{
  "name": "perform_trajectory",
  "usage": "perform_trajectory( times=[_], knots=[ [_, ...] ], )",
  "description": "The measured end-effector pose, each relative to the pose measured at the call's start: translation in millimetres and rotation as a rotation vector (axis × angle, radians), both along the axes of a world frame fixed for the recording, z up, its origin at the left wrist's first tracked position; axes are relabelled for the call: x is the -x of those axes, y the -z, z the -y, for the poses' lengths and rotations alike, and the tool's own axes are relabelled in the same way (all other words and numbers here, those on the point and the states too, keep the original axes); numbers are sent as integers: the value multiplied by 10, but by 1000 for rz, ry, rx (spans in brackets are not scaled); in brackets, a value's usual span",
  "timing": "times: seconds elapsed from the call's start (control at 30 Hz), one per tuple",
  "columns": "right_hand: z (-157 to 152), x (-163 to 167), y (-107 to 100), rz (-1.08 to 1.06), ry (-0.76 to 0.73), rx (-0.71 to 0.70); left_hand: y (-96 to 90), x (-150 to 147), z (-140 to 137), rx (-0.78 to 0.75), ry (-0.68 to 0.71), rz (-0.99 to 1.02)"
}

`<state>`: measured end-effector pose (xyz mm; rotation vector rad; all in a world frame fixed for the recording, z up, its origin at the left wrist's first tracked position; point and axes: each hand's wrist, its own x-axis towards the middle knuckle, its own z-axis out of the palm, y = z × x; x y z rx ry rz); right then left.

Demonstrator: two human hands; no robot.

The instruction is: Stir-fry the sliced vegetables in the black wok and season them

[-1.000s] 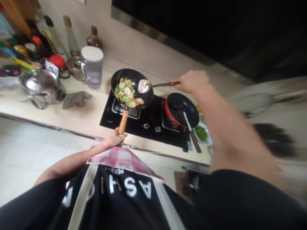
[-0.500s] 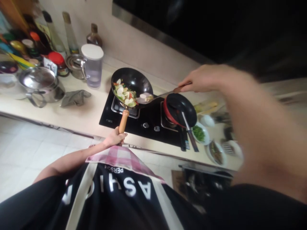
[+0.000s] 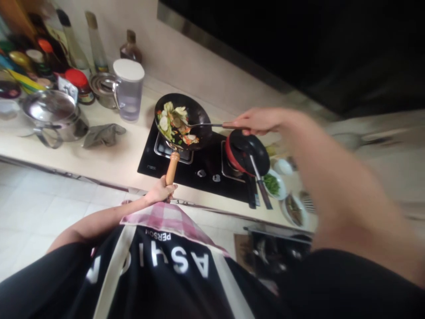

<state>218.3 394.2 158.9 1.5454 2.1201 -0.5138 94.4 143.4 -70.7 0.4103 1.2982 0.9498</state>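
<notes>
A black wok (image 3: pixel 199 116) rests over the left burner of the gas stove (image 3: pixel 199 179). My left hand (image 3: pixel 161 189) is closed around its wooden handle (image 3: pixel 172 168), close to the apron. Inside lie sliced vegetables (image 3: pixel 164 123), pale, green and orange, gathered on the wok's left and front side. My right hand (image 3: pixel 257 121) grips the brown handle of a metal spatula (image 3: pixel 206 125) from the right. The spatula's blade is in among the vegetables and partly hidden by them.
On the right burner sits a red frying pan (image 3: pixel 230 155) with a dark-handled utensil (image 3: pixel 259 175) across it. Bowls of chopped greens (image 3: pixel 271 184) and dark food (image 3: pixel 293 210) stand further right. To the left are a water pitcher (image 3: pixel 130 91), a grey cloth (image 3: pixel 103 134), a steel pot (image 3: pixel 53 117) and several bottles.
My right hand has moved left and lower in view, carrying the spatula blade deeper into the wok. The vegetables are rearranged, with more orange pieces showing. My left hand keeps its place.
</notes>
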Motion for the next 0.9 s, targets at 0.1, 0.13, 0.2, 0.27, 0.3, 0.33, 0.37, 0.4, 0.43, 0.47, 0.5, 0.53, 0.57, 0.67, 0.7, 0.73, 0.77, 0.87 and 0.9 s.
perform_trajectory(
  times=[0.1,0.13,0.2,0.27,0.3,0.33,0.37,0.4,0.43,0.47,0.5,0.53,0.57,0.67,0.7,0.73,0.77,0.87,0.9],
  knots=[
    [3,-36,-236,172,6,53,-7,-2,0,10,11,-11],
    [14,0,-278,212,-27,70,-12,-3,0,12,11,-13],
    [60,125,-259,240,-97,102,-24,-6,0,15,10,-20],
    [128,271,-112,186,-153,120,-34,-10,-3,13,8,-25],
    [162,330,-9,138,-160,110,-36,-12,-5,12,5,-26],
    [192,369,97,83,-144,91,-36,-14,-8,11,2,-25],
    [216,383,196,23,-109,76,-35,-15,-11,8,-3,-21],
    [232,370,275,-36,-59,75,-32,-16,-15,3,-6,-16],
    [240,330,328,-83,4,86,-29,-16,-17,-1,-8,-15],
    [240,269,351,-120,65,101,-26,-15,-19,-6,-7,-16],
    [233,194,343,-143,117,116,-22,-13,-20,-12,-3,-19],
    [220,112,308,-148,155,119,-18,-11,-20,-17,2,-23],
    [203,32,251,-135,175,106,-14,-9,-20,-21,5,-24],
    [131,-125,1,4,115,25,8,-5,-19,-26,10,-14],
    [104,-138,-93,79,58,2,18,-4,-19,-26,9,-10],
    [78,-131,-185,154,-9,-17,27,-5,-20,-25,8,-10],
    [53,-108,-272,228,-74,-37,37,-6,-20,-24,7,-12],
    [-9,20,-446,404,-177,-96,53,-8,-19,-25,10,-33],
    [-27,67,-459,444,-180,-108,55,-6,-17,-26,12,-39]
  ],
)
